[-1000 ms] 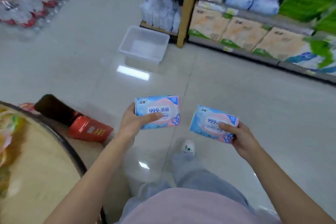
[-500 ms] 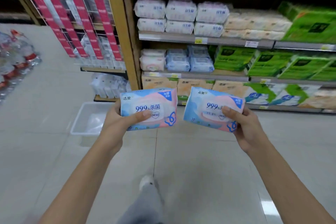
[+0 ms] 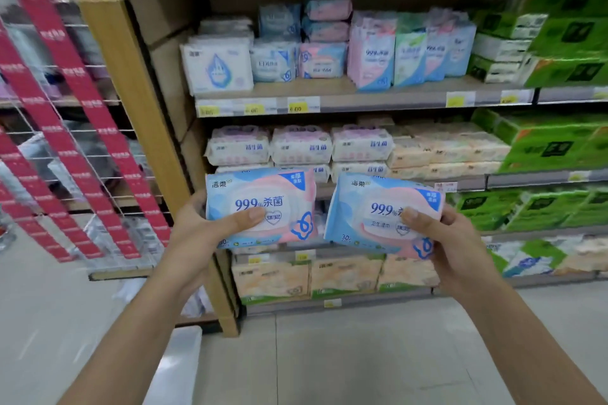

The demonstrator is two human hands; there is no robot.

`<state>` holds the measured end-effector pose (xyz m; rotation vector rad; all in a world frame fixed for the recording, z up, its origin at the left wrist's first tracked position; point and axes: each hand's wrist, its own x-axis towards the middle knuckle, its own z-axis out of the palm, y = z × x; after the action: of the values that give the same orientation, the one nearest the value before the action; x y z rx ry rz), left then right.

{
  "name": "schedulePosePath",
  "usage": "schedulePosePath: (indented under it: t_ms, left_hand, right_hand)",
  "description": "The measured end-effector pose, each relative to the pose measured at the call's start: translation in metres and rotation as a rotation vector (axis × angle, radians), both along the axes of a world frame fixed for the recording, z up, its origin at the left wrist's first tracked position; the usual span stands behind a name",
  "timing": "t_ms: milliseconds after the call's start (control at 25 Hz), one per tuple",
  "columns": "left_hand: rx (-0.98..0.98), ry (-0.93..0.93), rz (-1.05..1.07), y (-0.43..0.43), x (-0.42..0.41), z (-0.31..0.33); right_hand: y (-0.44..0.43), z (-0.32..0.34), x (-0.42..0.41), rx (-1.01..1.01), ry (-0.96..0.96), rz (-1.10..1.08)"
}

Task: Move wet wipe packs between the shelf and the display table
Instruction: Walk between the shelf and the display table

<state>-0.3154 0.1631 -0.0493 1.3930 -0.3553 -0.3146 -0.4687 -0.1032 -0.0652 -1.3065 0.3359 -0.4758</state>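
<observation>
My left hand [image 3: 200, 237] grips a blue-and-pink wet wipe pack [image 3: 283, 194] with the thumb across its front. My right hand [image 3: 457, 246] grips a second matching wet wipe pack [image 3: 365, 207], tilted slightly down to the right. Both packs are held side by side in front of the shelf unit [image 3: 378, 99]. On the upper shelf, matching pink-and-blue wipe packs [image 3: 324, 59] lie stacked, and others [image 3: 373, 52] stand upright beside them.
A wooden upright post [image 3: 131, 115] stands left of the shelves, with a wire rack and red strips [image 3: 75, 128] further left. Green tissue packs [image 3: 559, 52] fill the right side. A white plastic bin [image 3: 177, 368] sits on the floor between my arms.
The view has risen and come closer to the shelves. Both hands have lifted the packs higher, now level with the middle shelves. The display table is out of view.
</observation>
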Motion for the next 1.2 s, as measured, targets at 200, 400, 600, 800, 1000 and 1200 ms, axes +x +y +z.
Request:
schedulePosePath:
  t_ms: [200,400,600,800,1000,1200]
  left_hand:
    - [-0.057,-0.029,-0.014,-0.074,0.085,0.018]
    - [-0.078,-0.059,0.075,-0.172,0.168,0.032]
    - [-0.043,-0.1,0.163,-0.249,0.239,0.057]
    - [0.15,-0.121,0.176,-0.286,0.301,0.06]
    - [0.128,-0.102,0.097,-0.31,0.341,0.057]
    - [0.275,-0.237,0.082,-0.326,0.344,0.058]
  right_hand:
    - [-0.075,0.021,0.077,-0.024,-0.015,0.001]
    - [-0.161,0.04,0.161,-0.095,-0.009,0.08]
    - [-0.221,0.063,0.228,-0.108,0.021,0.124]
    - [-0.239,0.066,0.27,-0.057,-0.009,0.129]
    - [-0.241,0.067,0.297,-0.014,-0.045,0.107]
    - [-0.234,0.065,0.314,-0.027,-0.04,0.089]
